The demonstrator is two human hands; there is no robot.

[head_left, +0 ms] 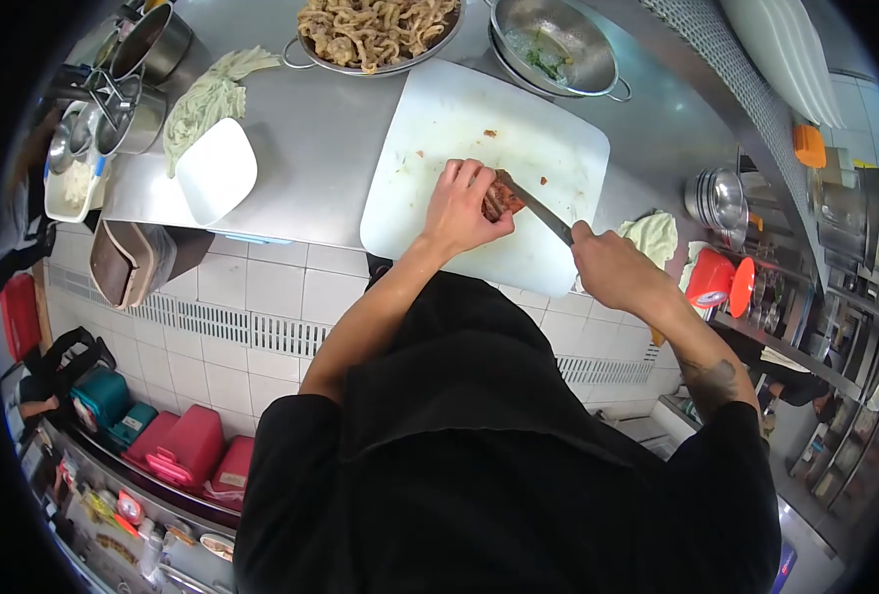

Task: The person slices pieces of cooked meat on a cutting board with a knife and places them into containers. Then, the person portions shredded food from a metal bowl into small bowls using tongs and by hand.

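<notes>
A piece of reddish-brown cooked meat (500, 201) lies on the white cutting board (410, 148). My left hand (461, 213) holds it from the left, fingers curled over its far side and thumb at its near end. In my right hand (613, 267) is a knife (548, 216), gripped by the handle. Its blade points up and to the left, and the tip part rests against the meat's right side. Small reddish crumbs dot the board around it.
Beyond the board stand a colander of brown fried strips (380, 30) and a metal strainer bowl (588, 49). A white dish (217, 170) and a crumpled cloth (202, 104) lie left. At right are another cloth (650, 236), a red scale (712, 277) and stacked metal bowls (722, 193).
</notes>
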